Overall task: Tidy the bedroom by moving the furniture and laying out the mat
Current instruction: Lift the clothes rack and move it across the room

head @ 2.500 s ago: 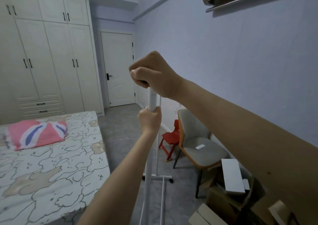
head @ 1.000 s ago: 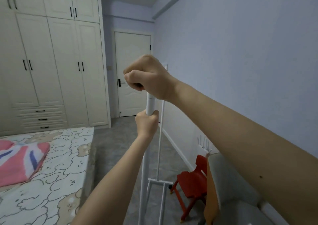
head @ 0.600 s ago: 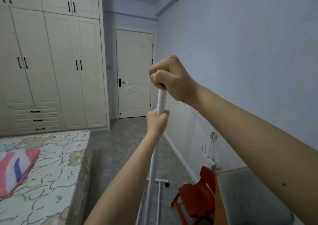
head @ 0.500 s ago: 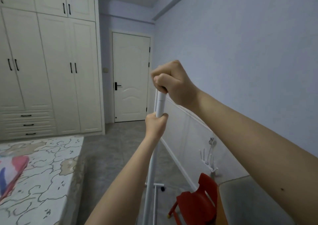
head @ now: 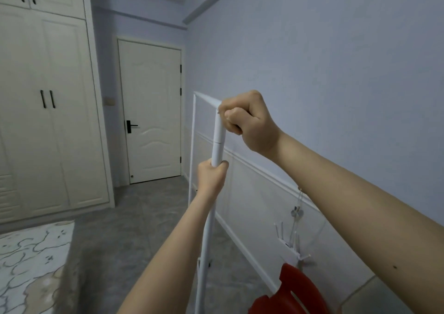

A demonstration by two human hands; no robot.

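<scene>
A white metal clothes rack [head: 218, 143] stands upright in front of me, parallel to the pale blue wall on the right. My right hand [head: 249, 121] grips the rack's near top corner, fingers curled round the tube. Lower on the same near post, my left hand [head: 212, 178] holds the tube in a fist. The far post [head: 193, 145] and top bar run off toward the door. The rack's base is mostly hidden behind my left arm. No mat is in view.
A red plastic chair [head: 295, 292] sits low right, close to the rack and wall. A white hanger clip [head: 292, 246] dangles by the wall. The bed's patterned corner [head: 31, 253] is at lower left. Wardrobe [head: 48, 112] and closed door [head: 151, 112] stand beyond grey floor.
I have carried the rack forward and toward the right wall. The bed and pink pillow slid out of view to the left, the grey chair dropped from sight, and the door drew closer.
</scene>
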